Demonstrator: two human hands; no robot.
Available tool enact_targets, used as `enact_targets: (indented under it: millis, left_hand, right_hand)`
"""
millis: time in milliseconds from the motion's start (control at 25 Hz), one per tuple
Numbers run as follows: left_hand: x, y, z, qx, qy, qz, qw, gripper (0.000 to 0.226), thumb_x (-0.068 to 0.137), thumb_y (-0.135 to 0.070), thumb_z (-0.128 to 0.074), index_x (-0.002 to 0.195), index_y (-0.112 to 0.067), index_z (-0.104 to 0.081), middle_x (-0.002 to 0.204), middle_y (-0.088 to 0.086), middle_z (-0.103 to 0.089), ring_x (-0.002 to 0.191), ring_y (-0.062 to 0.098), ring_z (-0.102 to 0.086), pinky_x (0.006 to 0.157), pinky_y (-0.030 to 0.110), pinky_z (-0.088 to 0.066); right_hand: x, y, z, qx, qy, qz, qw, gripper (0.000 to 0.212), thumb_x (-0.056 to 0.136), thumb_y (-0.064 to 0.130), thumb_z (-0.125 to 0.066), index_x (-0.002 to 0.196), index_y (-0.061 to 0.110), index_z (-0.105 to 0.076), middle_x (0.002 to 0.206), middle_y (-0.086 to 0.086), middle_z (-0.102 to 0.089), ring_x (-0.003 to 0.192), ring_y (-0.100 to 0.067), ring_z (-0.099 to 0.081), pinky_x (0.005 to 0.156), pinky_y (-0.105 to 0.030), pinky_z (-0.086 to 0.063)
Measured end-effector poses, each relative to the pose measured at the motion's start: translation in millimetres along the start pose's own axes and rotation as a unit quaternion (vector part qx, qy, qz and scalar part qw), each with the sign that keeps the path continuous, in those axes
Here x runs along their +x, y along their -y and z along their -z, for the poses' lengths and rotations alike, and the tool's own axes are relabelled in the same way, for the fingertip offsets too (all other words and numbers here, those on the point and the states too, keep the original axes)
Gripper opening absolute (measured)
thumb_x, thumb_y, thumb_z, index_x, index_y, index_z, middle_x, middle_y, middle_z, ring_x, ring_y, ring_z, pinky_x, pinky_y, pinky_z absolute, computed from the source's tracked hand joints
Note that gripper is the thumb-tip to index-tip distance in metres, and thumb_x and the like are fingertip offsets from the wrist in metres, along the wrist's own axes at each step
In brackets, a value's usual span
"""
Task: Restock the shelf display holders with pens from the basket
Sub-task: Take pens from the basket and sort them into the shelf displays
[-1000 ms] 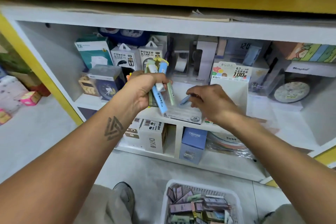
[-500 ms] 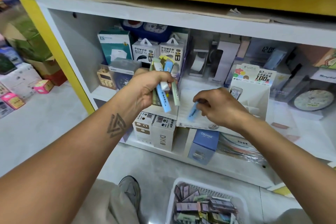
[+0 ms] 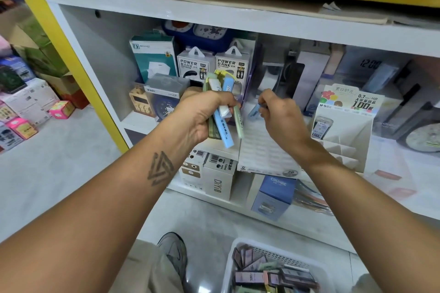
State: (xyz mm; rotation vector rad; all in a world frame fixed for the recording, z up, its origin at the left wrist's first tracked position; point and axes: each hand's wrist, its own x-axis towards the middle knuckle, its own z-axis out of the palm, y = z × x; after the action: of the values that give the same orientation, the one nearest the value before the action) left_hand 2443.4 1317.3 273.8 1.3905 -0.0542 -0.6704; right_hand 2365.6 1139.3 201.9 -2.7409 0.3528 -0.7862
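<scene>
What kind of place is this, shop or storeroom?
Most likely a small stationery and gadget shop. Boxed power banks stand on the white shelf, a pencil-lead display holder carries a printed header card, and more boxed stock is stacked on the floor at left.

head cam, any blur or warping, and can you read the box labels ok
Head view: wide-angle bends the shelf edges; the pale blue pen pinched by the right hand is motion-smeared; the left hand and its pens are sharper; power bank boxes read clearly; right-side goods look hazy.
</scene>
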Motion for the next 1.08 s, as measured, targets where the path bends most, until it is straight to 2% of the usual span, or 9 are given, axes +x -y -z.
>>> enact_targets:
  millis: [240, 320, 440, 600, 680, 760, 840, 960, 1080]
  left_hand:
    - [2.9, -1.3, 3.7, -0.008, -0.001, -0.002, 1.0, 0.05, 0.068, 0.01, -0.075, 0.114, 0.002, -0.059, 0.072, 0.018, -0.069, 0.045, 0.022, -0.063, 0.05, 0.036, -0.053]
    - [1.7, -2.1, 2.4, -0.012, 0.0, -0.004, 1.0, 0.052, 0.068, 0.01, -0.074, 0.117, 0.004, -0.058, 0.066, 0.016, -0.069, 0.044, 0.021, -0.063, 0.049, 0.035, -0.053]
    - [-0.7, -3.0, -0.9, -0.009, 0.005, -0.005, 1.0, 0.052, 0.07, 0.01, -0.073, 0.119, 0.006, -0.057, 0.063, 0.015, -0.069, 0.044, 0.021, -0.064, 0.047, 0.035, -0.053]
    - [-2.2, -4.8, -2.7, -0.009, 0.003, -0.007, 1.0, 0.042, 0.072, 0.011, -0.072, 0.112, 0.006, -0.059, 0.062, 0.015, -0.069, 0.042, 0.021, -0.063, 0.045, 0.034, -0.053]
    - [-4.2, -5.1, -3.8, -0.006, 0.0, -0.006, 1.0, 0.038, 0.071, 0.01, -0.073, 0.107, 0.004, -0.06, 0.063, 0.016, -0.068, 0.042, 0.022, -0.063, 0.046, 0.037, -0.053]
    - [-7.3, -3.5, -5.0, -0.001, 0.004, -0.002, 1.0, 0.032, 0.072, 0.01, -0.073, 0.101, 0.003, -0.062, 0.074, 0.022, -0.069, 0.042, 0.024, -0.063, 0.048, 0.04, -0.054]
    - [-10.2, -1.4, -5.0, 0.0, 0.005, -0.003, 1.0, 0.033, 0.071, 0.01, -0.073, 0.103, 0.006, -0.063, 0.083, 0.026, -0.071, 0.044, 0.025, -0.064, 0.047, 0.04, -0.054]
    - [-13.0, 0.9, -3.3, -0.006, -0.005, -0.007, 1.0, 0.049, 0.071, 0.011, -0.074, 0.117, 0.009, -0.059, 0.075, 0.022, -0.07, 0.044, 0.024, -0.066, 0.046, 0.039, -0.054]
    - [-14.4, 0.4, -1.8, -0.005, -0.014, -0.012, 1.0, 0.053, 0.069, 0.01, -0.075, 0.12, 0.008, -0.058, 0.082, 0.024, -0.07, 0.049, 0.026, -0.068, 0.049, 0.042, -0.055]
  right_hand:
    - [3.9, -6.1, -15.1, 0.018, 0.036, -0.006, 0.999, 0.018, 0.092, -0.003, -0.054, 0.1, 0.012, -0.061, 0.079, -0.015, -0.064, 0.071, -0.037, -0.06, 0.064, -0.048, -0.054]
    - [5.5, -3.4, -17.7, 0.005, 0.064, -0.007, 0.998, 0.04, 0.087, -0.012, -0.052, 0.115, 0.01, -0.069, 0.096, -0.018, -0.07, 0.087, -0.039, -0.065, 0.078, -0.048, -0.055]
    - [0.1, 1.1, -13.8, -0.039, 0.122, -0.029, 0.991, 0.059, 0.088, -0.01, -0.054, 0.143, 0.011, -0.053, 0.127, -0.018, -0.063, 0.113, -0.038, -0.061, 0.097, -0.046, -0.051]
    - [-11.7, 3.7, 16.6, -0.002, 0.178, -0.088, 0.98, 0.032, 0.097, 0.032, -0.059, 0.127, 0.023, -0.061, 0.116, -0.005, -0.069, 0.104, -0.027, -0.064, 0.09, -0.04, -0.053]
    - [-22.1, 10.1, 38.3, -0.03, 0.303, -0.092, 0.948, 0.049, 0.087, 0.063, -0.06, 0.124, 0.031, -0.059, 0.118, 0.007, -0.064, 0.105, -0.018, -0.061, 0.089, -0.036, -0.051]
    - [-36.9, 17.8, 49.3, -0.101, 0.394, -0.057, 0.912, 0.072, 0.076, 0.075, -0.063, 0.133, 0.033, -0.049, 0.126, 0.011, -0.052, 0.113, -0.016, -0.053, 0.086, -0.035, -0.046]
    - [-48.8, 24.1, 47.0, -0.163, 0.425, -0.03, 0.89, 0.073, 0.077, 0.061, -0.072, 0.136, 0.028, -0.044, 0.127, 0.006, -0.047, 0.117, -0.02, -0.051, 0.087, -0.039, -0.048]
    - [-55.9, 27.2, 36.4, -0.177, 0.399, -0.027, 0.899, 0.05, 0.09, 0.034, -0.068, 0.133, 0.017, -0.047, 0.124, -0.004, -0.046, 0.116, -0.026, -0.051, 0.091, -0.044, -0.051]
    - [-56.0, 29.6, 31.2, -0.141, 0.374, -0.034, 0.916, 0.04, 0.094, 0.033, -0.065, 0.127, 0.013, -0.053, 0.123, -0.005, -0.049, 0.112, -0.028, -0.054, 0.092, -0.044, -0.05]
